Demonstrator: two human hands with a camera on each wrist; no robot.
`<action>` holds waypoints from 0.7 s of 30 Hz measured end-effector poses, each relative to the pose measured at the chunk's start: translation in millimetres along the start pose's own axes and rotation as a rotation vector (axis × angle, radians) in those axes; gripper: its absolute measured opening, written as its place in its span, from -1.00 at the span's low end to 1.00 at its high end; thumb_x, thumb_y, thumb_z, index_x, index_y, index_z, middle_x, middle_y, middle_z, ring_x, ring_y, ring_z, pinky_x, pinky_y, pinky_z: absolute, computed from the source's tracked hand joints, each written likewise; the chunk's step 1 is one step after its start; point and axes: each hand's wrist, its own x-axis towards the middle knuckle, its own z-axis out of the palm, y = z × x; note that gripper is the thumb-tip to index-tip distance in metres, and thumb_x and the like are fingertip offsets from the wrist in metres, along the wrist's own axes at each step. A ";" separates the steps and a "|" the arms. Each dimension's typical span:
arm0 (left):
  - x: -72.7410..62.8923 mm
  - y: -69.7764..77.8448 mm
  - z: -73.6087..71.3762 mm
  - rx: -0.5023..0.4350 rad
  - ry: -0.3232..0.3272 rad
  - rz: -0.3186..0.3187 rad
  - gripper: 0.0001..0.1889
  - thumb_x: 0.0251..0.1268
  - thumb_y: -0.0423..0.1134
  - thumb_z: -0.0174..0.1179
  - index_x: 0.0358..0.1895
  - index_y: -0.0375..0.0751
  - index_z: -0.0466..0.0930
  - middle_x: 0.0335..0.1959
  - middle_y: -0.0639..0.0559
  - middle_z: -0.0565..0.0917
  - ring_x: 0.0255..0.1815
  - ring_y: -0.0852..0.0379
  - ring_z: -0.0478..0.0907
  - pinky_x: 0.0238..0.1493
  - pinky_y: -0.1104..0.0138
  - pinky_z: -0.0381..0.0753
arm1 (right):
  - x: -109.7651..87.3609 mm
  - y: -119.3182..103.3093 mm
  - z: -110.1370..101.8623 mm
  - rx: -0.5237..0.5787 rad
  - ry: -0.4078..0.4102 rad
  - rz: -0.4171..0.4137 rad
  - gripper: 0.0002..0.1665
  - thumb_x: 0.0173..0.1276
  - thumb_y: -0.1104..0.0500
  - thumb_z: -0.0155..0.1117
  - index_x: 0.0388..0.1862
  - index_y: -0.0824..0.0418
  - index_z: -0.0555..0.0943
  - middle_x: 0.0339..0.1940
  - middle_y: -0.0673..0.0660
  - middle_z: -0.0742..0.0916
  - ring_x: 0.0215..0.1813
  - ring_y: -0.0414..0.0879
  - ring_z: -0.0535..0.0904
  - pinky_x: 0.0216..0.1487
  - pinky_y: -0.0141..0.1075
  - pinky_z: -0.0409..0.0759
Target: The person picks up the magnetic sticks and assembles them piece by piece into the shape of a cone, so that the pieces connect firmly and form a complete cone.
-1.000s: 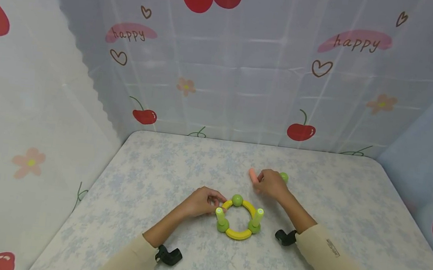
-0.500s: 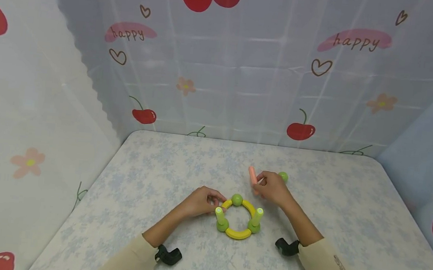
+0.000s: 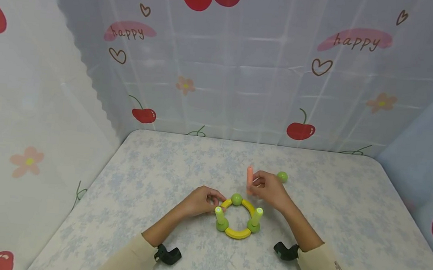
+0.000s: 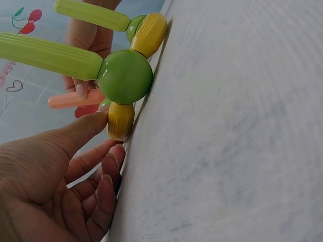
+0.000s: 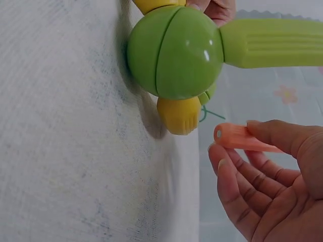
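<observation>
On the table lies a toy ring of yellow curved rods (image 3: 238, 234) joined by green balls (image 3: 237, 199). Two light green rods (image 3: 257, 217) stand up from the nearer balls. At the ring's left side my left hand (image 3: 200, 202) pinches a yellow curved rod (image 4: 121, 121) between thumb and fingers. Behind the ring, my right hand (image 3: 271, 189) holds a salmon-orange rod (image 3: 249, 179) roughly upright, its lower end above the table. In the right wrist view, the thumb and fingertips pinch this orange rod (image 5: 239, 136), apart from the nearest green ball (image 5: 176, 53).
A loose green ball (image 3: 282, 177) sits just beyond my right hand. The table (image 3: 167, 160) has a pale blue floral cover, and a cherry-printed curtain (image 3: 227, 66) hangs behind it. Black wrist cameras (image 3: 168, 255) stick out from both sleeves.
My right hand has lifted the orange rod, tipped it from slanted to nearly upright and shifted it slightly left towards the ring. The left hand and the ring stay in place.
</observation>
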 end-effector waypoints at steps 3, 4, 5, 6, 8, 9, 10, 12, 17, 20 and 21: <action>-0.5 0.1 0.0 0.006 0.001 -0.003 -0.67 0.24 -0.06 0.47 0.00 -0.12 0.78 -0.43 0.14 0.68 -0.63 0.22 0.49 -0.56 0.39 0.50 | -1.0 0.7 0.7 -0.003 -0.007 -0.065 -0.67 0.35 0.29 0.42 0.06 0.36 0.63 -0.17 0.22 0.77 -0.22 -0.01 0.73 -0.33 -0.23 0.71; -0.7 0.4 -0.1 0.008 0.002 -0.003 -0.67 0.24 -0.06 0.47 0.00 -0.11 0.78 -0.43 0.15 0.68 -0.63 0.22 0.49 -0.56 0.39 0.51 | -1.1 1.0 1.1 -0.010 -0.008 -0.090 -0.65 0.34 0.29 0.43 0.07 0.36 0.63 -0.16 0.22 0.77 -0.20 0.00 0.73 -0.31 -0.23 0.71; -0.8 0.7 -0.1 0.012 0.006 -0.004 -0.67 0.24 -0.06 0.47 0.00 -0.11 0.78 -0.42 0.15 0.68 -0.62 0.22 0.49 -0.56 0.39 0.50 | -1.2 1.2 1.3 -0.018 -0.008 -0.111 -0.64 0.33 0.30 0.43 0.08 0.37 0.63 -0.16 0.22 0.77 -0.18 0.01 0.73 -0.30 -0.23 0.71; -1.0 0.7 -0.3 0.018 0.010 -0.003 -0.68 0.24 -0.06 0.48 -0.01 -0.11 0.78 -0.42 0.16 0.68 -0.61 0.22 0.48 -0.56 0.38 0.50 | -1.2 1.4 1.7 -0.024 -0.007 -0.130 -0.63 0.33 0.31 0.44 0.09 0.37 0.63 -0.15 0.21 0.77 -0.17 0.01 0.73 -0.29 -0.23 0.71; -0.9 0.3 -0.4 0.027 0.016 0.002 -0.69 0.24 -0.07 0.48 -0.02 -0.11 0.78 -0.42 0.16 0.67 -0.60 0.21 0.47 -0.55 0.38 0.50 | -0.9 1.1 2.9 -0.035 -0.004 -0.161 -0.62 0.31 0.31 0.45 0.09 0.36 0.64 -0.16 0.19 0.78 -0.18 0.00 0.72 -0.25 -0.23 0.70; -0.8 0.6 -0.4 0.029 0.019 0.003 -0.69 0.24 -0.08 0.48 -0.02 -0.11 0.78 -0.42 0.16 0.67 -0.59 0.21 0.47 -0.55 0.37 0.50 | -1.1 0.4 3.4 -0.040 -0.005 -0.176 -0.62 0.31 0.31 0.46 0.09 0.35 0.64 -0.15 0.18 0.78 -0.17 -0.01 0.72 -0.23 -0.23 0.70; -0.7 0.8 -0.5 0.031 0.021 0.003 -0.70 0.24 -0.08 0.48 -0.02 -0.11 0.79 -0.42 0.16 0.67 -0.59 0.21 0.47 -0.55 0.37 0.49 | -1.2 -0.1 3.8 -0.042 -0.005 -0.189 -0.61 0.30 0.31 0.46 0.09 0.34 0.65 -0.15 0.17 0.78 -0.17 -0.02 0.71 -0.20 -0.22 0.69; -0.3 0.8 -0.5 0.035 0.023 0.006 -0.70 0.24 -0.08 0.47 -0.02 -0.11 0.79 -0.42 0.16 0.67 -0.58 0.21 0.46 -0.54 0.38 0.49 | -1.4 -1.3 4.7 -0.038 -0.012 -0.210 -0.63 0.30 0.30 0.48 0.07 0.30 0.66 -0.15 0.13 0.78 -0.18 -0.05 0.71 -0.18 -0.23 0.69; -0.4 1.4 -0.5 0.036 0.015 0.003 -0.69 0.25 -0.08 0.47 0.00 -0.10 0.78 -0.40 0.17 0.67 -0.58 0.23 0.46 -0.53 0.39 0.49 | -2.0 -1.1 6.4 -0.028 -0.051 -0.255 -0.67 0.30 0.21 0.51 0.03 0.18 0.70 -0.16 0.01 0.78 -0.19 -0.12 0.70 -0.18 -0.26 0.68; -0.5 1.3 -0.2 0.032 0.011 0.003 -0.69 0.25 -0.09 0.47 0.01 -0.11 0.78 -0.40 0.16 0.67 -0.58 0.23 0.46 -0.53 0.39 0.49 | -1.9 -1.1 8.1 -0.024 -0.078 -0.267 -0.68 0.30 0.18 0.51 0.02 0.14 0.70 -0.15 -0.03 0.77 -0.18 -0.14 0.69 -0.17 -0.26 0.68; -0.5 1.4 -0.2 0.031 0.011 0.003 -0.69 0.25 -0.09 0.47 0.01 -0.12 0.78 -0.40 0.16 0.67 -0.58 0.23 0.46 -0.53 0.39 0.49 | -2.1 -1.0 8.6 -0.026 -0.085 -0.272 -0.69 0.31 0.18 0.50 0.02 0.13 0.70 -0.15 -0.03 0.77 -0.17 -0.14 0.69 -0.16 -0.26 0.68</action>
